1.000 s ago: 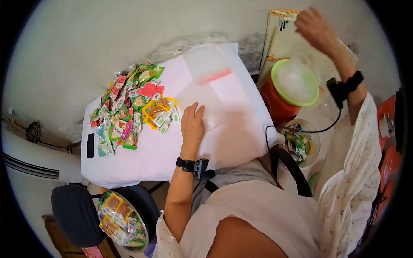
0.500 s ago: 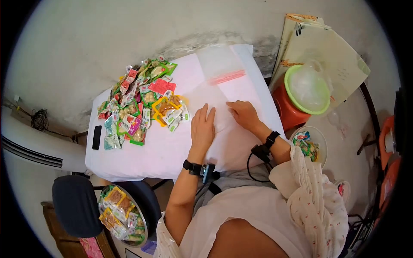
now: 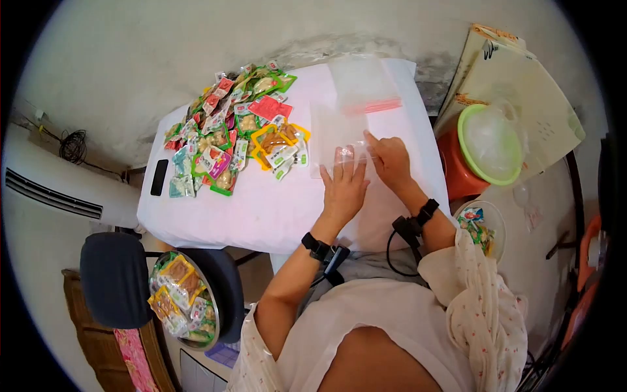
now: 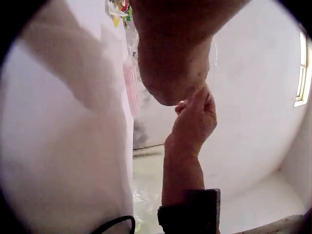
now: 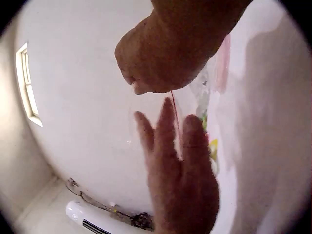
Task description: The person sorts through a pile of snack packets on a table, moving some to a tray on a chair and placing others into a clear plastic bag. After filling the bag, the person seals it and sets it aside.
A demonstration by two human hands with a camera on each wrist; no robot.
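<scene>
A clear zip bag (image 3: 330,127) stands raised over the white-covered table, with a thin red line showing in the right wrist view. My right hand (image 3: 392,160) pinches its right edge, fingers curled in. Behind the see-through film are the fingertips of my left hand (image 3: 345,186), whose fingers point up, straight and spread. In the right wrist view the left hand (image 5: 183,180) faces the bag, fingers apart. In the left wrist view the right hand (image 4: 192,122) has its fingertips drawn together. A stack of clear bags with red strips (image 3: 372,106) lies just beyond.
Snack packets (image 3: 219,130) are heaped on the table's left, with yellow-edged ones (image 3: 277,144) nearest the hands. A black phone (image 3: 159,178) lies at the left edge. At right stand a green-rimmed basin (image 3: 462,134) on a red bucket (image 3: 454,166) and a tub of packets (image 3: 499,228).
My right hand has come down from above the basin to the table and now pinches the clear bag. The bag is lifted, and my left fingertips have come behind its film.
</scene>
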